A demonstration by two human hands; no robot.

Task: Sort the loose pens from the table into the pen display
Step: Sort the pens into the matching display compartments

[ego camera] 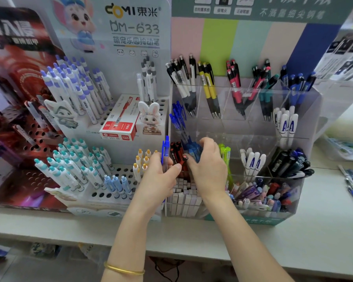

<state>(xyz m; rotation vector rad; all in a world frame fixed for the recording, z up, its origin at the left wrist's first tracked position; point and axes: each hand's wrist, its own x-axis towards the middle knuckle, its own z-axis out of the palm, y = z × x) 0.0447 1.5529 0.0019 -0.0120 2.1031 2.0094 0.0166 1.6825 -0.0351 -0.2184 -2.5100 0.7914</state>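
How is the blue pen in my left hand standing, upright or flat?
Upright: the left hand grips the blue pen low, its clip end pointing up.

Left grip and right grip both curled, close together, nearly touching.

The left hand holds a blue pen upright; the right hand grips a bunch of blue pens at the clear pen display.
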